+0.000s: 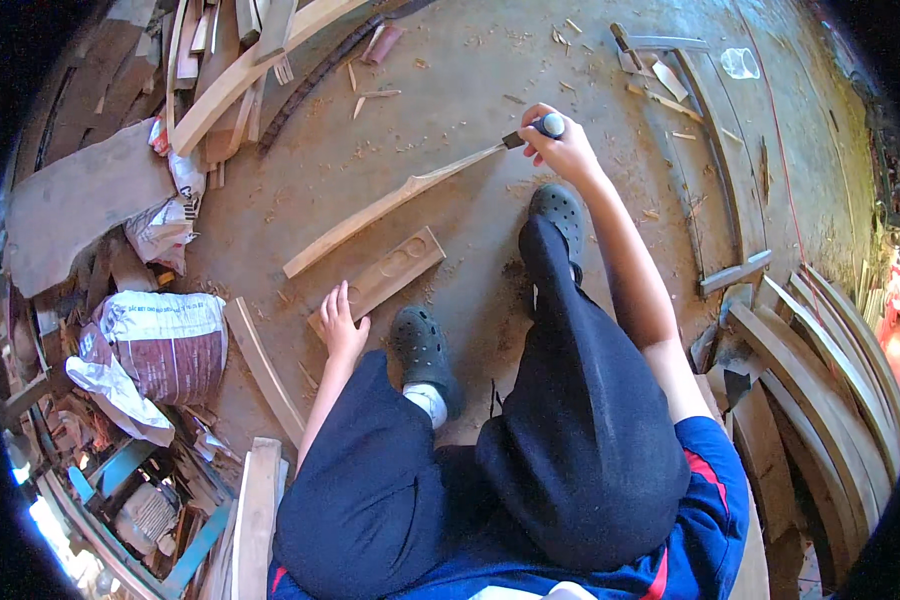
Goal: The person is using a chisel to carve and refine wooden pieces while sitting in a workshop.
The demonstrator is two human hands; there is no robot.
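My right hand point(564, 153) is closed around a chisel point(549, 125) with a dark handle and a pale round butt. Its short dark blade end meets or overlaps the far tip of a long, slightly curved wooden piece point(370, 214) on the floor; whether they touch I cannot tell. That piece has a small raised bump midway and narrows toward the chisel. My left hand point(341, 325) lies with fingers apart on the near end of a short wooden block point(378, 277), which has several round hollows in its top.
Stacked timber point(235, 90) and a white-and-maroon sack point(165, 350) stand at left. A wooden strip point(265, 365) lies near my left knee. At right are a frame saw point(715, 150), a clear plastic cup point(739, 63) and curved boards point(820, 400). Wood shavings litter the floor.
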